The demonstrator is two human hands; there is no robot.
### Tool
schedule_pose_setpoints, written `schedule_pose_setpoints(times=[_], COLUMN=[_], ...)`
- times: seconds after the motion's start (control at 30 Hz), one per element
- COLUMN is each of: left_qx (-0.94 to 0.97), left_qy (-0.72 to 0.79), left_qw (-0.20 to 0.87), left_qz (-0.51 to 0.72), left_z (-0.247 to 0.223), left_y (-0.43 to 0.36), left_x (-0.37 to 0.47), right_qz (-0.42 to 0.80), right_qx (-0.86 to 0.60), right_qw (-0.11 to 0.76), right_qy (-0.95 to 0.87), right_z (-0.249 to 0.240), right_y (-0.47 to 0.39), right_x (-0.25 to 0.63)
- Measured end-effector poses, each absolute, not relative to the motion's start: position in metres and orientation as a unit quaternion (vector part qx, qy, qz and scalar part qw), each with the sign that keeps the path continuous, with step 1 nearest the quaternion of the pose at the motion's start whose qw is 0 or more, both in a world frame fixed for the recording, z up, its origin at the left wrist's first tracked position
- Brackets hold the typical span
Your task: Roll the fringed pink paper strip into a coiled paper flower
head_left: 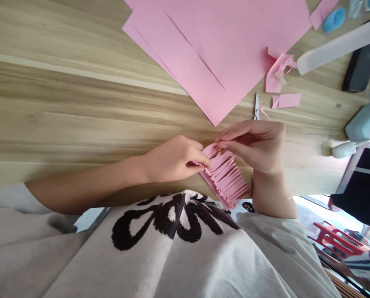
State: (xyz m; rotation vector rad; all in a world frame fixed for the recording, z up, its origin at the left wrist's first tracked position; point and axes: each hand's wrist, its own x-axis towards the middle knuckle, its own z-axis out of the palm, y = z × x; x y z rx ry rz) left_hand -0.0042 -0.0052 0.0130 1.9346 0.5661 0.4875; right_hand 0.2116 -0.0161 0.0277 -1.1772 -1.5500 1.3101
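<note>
A pink paper strip (pixel 226 176), cut into a fringe along one side, is between my hands at the table's near edge. Small curled loops run in a row along its lower left edge. My left hand (pixel 180 159) grips the strip's left end, with thumb and fingers closed on it. At the upper end, my right hand (pixel 253 142) pinches the paper between thumb and forefinger, near the tip of a fringe strand. Small scissors (pixel 257 108) lie just beyond my right hand, their handles hidden behind it.
Large pink paper sheets (pixel 234 41) lie ahead on the wooden table (pixel 63 103). Crumpled pink scraps (pixel 276 76) and a small pink piece (pixel 286 100) sit to their right. Farther right are a white strip (pixel 340 43), a black object (pixel 363 64) and a pale blue case (pixel 363 124).
</note>
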Motion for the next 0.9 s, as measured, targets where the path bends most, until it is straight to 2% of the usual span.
schedule_pose_setpoints(times=[0.9], left_qx=[0.777], left_qy=[0.253], left_qw=[0.54], left_qz=[0.201], left_z=[0.0138], left_y=[-0.0055], left_x=[-0.0032], right_qz=[0.503], right_qx=[-0.481], right_qw=[0.379], right_qy=[-0.611], right_z=[0.0286], right_y=[-0.0157], right_x=[0.2115])
